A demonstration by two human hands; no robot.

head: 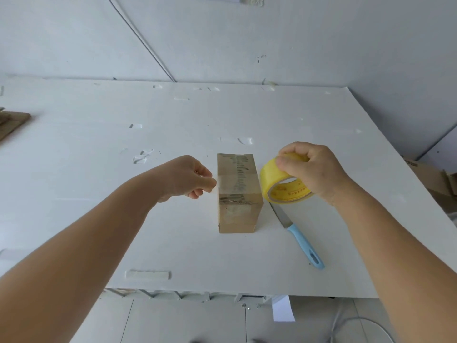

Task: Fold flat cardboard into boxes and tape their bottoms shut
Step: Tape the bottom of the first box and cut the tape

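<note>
White bench (pixel 99 219), scarred with old tape scraps, carries a small cardboard box (pixel 238 194) at centre. Left hand (pixel 190 178) pinches the tape end beside it; right hand (pixel 311 169) grips the yellow roll (pixel 282 184). Box looks light and likely to slide; tape is clingy, best held taut.

Knife (pixel 300 240): the blade's far end is hidden beneath the tape roll (pixel 284 180). Right hand (pixel 312 169) covers the roll's far side. Dark lettering on the box (pixel 237 191) top, blurred under clear tape, unreadable. Left hand (pixel 191 178): fingertips curled under, the grip's contents too faint to tell. Brown cardboard (pixel 12 122) cut by the left edge; more cardboard (pixel 435 179) cut at right. Worktop (pixel 173 243) runs out of view on the left.
</note>
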